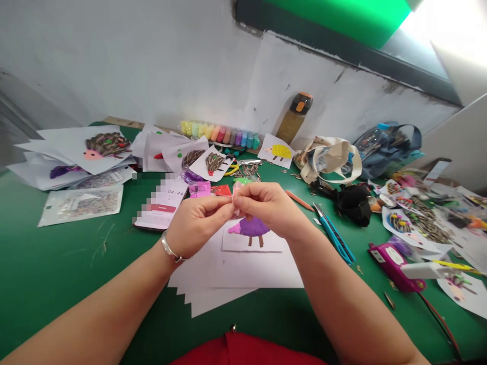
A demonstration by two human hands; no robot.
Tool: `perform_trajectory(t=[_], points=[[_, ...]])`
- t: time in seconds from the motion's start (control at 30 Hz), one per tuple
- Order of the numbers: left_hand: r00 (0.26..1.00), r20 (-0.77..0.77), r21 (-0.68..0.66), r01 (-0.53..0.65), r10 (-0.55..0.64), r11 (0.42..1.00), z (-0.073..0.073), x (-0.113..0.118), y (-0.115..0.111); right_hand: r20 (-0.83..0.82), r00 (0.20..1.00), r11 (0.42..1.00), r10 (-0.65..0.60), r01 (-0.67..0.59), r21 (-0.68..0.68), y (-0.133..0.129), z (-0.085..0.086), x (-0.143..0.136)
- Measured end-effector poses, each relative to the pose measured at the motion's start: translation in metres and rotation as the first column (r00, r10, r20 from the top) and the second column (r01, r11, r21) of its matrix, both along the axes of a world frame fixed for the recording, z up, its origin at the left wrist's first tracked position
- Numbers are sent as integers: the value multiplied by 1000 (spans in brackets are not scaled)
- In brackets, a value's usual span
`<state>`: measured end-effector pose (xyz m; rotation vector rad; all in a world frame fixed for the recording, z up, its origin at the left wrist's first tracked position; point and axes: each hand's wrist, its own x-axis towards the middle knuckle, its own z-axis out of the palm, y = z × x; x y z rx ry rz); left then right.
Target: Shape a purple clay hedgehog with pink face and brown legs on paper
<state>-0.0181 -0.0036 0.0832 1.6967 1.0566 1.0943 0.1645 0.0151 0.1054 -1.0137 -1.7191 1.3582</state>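
Observation:
My left hand and my right hand meet fingertip to fingertip above the papers. Between them they pinch a small, whitish-pink packet, partly covered by the fingers. Beneath the hands lies a white card bearing a purple hedgehog shape with a pink snout and two brown legs. The card rests on a stack of white sheets. Just beyond the fingers are a pink packet and a red packet.
A phone lies left of the hands. To the right are a blue cutter, an orange stick and a purple glue gun. A bottle, colored clay packs and seed-covered pictures stand or lie farther back.

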Motion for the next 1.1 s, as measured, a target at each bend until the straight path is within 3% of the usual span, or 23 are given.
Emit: perform_trajectory(t=[0.13,0.33,0.5,0.8,0.9,0.97,1.1], points=[[1000,25,-37,16,-15,999,3,-3,0,-61,998,1000,-13,12,-17,-4,-4,-3],[994,-111,-38,-12,8,999,-1,-1,0,-27,995,991,-96,93,-98,-13,-18,0],[959,-240,84,-134,151,987,-5,4,-2,45,990,982,-136,140,-124,-17,-16,0],[904,-284,244,-254,320,936,-9,6,-5,130,980,970,-154,175,-171,-20,-21,-3],[899,-301,255,-246,318,935,-8,6,-3,109,976,976,-188,199,-94,-19,-22,-2],[903,-296,245,-243,311,939,-8,6,-3,72,959,962,-273,271,29,-20,-20,-2],[919,-275,213,-227,282,950,-9,5,-2,36,915,845,-402,355,399,-25,-15,-3]])
